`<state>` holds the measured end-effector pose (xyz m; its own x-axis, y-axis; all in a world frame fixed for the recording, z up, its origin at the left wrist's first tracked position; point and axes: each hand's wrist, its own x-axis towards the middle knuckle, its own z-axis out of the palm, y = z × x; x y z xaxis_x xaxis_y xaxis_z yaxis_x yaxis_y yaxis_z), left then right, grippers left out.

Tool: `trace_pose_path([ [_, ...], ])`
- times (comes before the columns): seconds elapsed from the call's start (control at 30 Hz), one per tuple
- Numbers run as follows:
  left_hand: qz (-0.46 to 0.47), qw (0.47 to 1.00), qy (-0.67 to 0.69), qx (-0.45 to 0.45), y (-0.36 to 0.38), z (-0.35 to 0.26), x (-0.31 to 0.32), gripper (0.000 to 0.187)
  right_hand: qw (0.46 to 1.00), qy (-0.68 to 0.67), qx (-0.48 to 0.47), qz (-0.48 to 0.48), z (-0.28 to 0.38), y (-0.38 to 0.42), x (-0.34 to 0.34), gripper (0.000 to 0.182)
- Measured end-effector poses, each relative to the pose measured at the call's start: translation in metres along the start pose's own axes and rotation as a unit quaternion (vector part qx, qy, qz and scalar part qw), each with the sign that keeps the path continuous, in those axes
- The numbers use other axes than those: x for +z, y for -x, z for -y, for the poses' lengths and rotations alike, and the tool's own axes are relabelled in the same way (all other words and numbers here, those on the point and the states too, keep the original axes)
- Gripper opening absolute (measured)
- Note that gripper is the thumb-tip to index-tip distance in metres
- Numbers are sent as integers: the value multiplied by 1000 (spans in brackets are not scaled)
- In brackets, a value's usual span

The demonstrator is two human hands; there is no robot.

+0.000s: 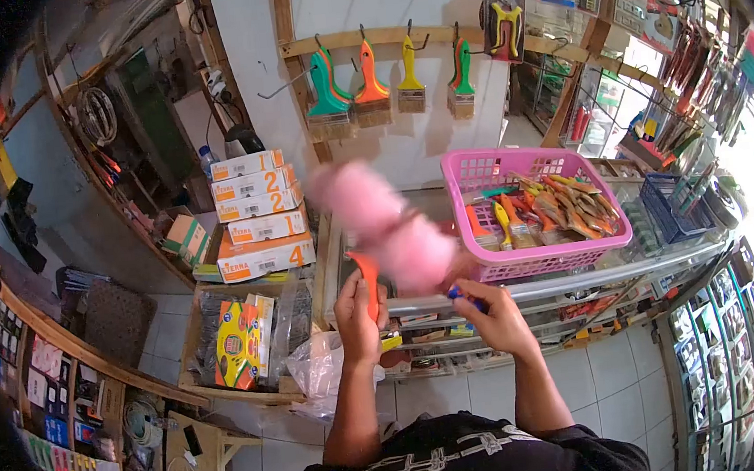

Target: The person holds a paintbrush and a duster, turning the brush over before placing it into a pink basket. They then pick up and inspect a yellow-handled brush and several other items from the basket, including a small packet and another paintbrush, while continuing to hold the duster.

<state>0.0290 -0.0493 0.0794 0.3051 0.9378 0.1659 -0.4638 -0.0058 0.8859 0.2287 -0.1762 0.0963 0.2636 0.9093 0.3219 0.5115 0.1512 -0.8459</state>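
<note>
My left hand (361,325) is closed around an orange-handled paintbrush (368,277), held upright above the front edge of the glass counter (534,284). The brush's upper end is hidden behind a pink fluffy duster (421,251), smeared by motion. My right hand (499,316) grips the duster by its blue handle end (459,294). The duster slants up and left from that hand across the counter. To the right, a pink plastic basket (541,264) stands on the counter with several paintbrushes (563,206) in it, their handles orange, yellow and green.
Stacked white and orange boxes (260,229) stand left of the counter. Below them a wooden tray holds a yellow-green box (245,341) and clear plastic. Paintbrushes (370,84) hang from hooks on the back wall. A dark blue basket (675,209) sits at right. Shelves flank both sides.
</note>
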Motion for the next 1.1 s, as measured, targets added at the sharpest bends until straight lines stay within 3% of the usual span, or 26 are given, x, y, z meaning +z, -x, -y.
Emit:
trace_pose_path([
  [0.07,-27,1000,-4,-8,-1,8,-3,41,998,14,-56,31,-1,-2,-5,36],
  [0.17,-5,1000,11,1,0,-4,3,38,992,-40,67,-95,-1,-1,5,36],
  [0.2,-5,1000,18,3,1,-6,4,37,995,-34,65,-73,-1,1,2,37],
  [0.27,-17,999,31,-8,-2,-2,4,34,999,17,-9,-39,-4,0,-5,39],
  [0.3,-64,996,58,15,-2,5,11,41,998,43,-45,-21,-5,1,-8,39],
  [0.4,46,998,46,-8,-11,4,9,32,998,20,24,-49,0,4,-14,40],
  [0.43,9,997,74,-15,-13,9,15,31,997,14,47,-58,1,6,-17,40],
  [0.47,-28,994,101,-22,-14,17,23,31,996,62,-29,-52,-12,7,-21,40],
  [0.5,-65,989,126,-31,-14,22,28,31,996,57,-15,-71,-11,8,-23,41],
  [0.53,-38,993,111,-26,-14,25,30,30,995,50,-1,-89,-10,8,-23,41],
  [0.57,82,993,87,-24,-18,20,22,30,993,43,12,-108,-9,8,-22,41],
  [0.63,90,991,96,-33,-17,11,34,32,994,42,30,-98,-14,9,-25,40],
  [0.7,-38,988,138,-57,-15,19,48,34,994,96,21,-42,-12,10,-35,39],
  [0.73,-102,980,155,-69,-14,22,51,36,994,80,31,-70,-12,9,-32,38],
  [0.8,15,989,136,-63,-16,14,41,36,990,47,50,-126,-12,7,-25,36],
  [0.83,75,987,126,-60,-17,10,39,36,992,47,41,-106,-15,7,-26,36],
  [0.9,45,980,173,-86,-17,16,37,32,997,46,21,-65,-24,7,-28,35],
  [0.97,-4,973,205,-108,-21,40,23,29,992,52,-12,-114,-23,3,-22,34],
  [1.0,43,970,214,-104,-16,11,37,27,988,55,-28,-139,-23,1,-19,33],
  [1.03,78,967,228,-86,-17,6,41,25,992,63,-20,-112,-25,2,-19,33],
  [1.1,39,974,206,-89,-15,5,44,26,995,77,-11,-57,-32,0,-22,34],
])
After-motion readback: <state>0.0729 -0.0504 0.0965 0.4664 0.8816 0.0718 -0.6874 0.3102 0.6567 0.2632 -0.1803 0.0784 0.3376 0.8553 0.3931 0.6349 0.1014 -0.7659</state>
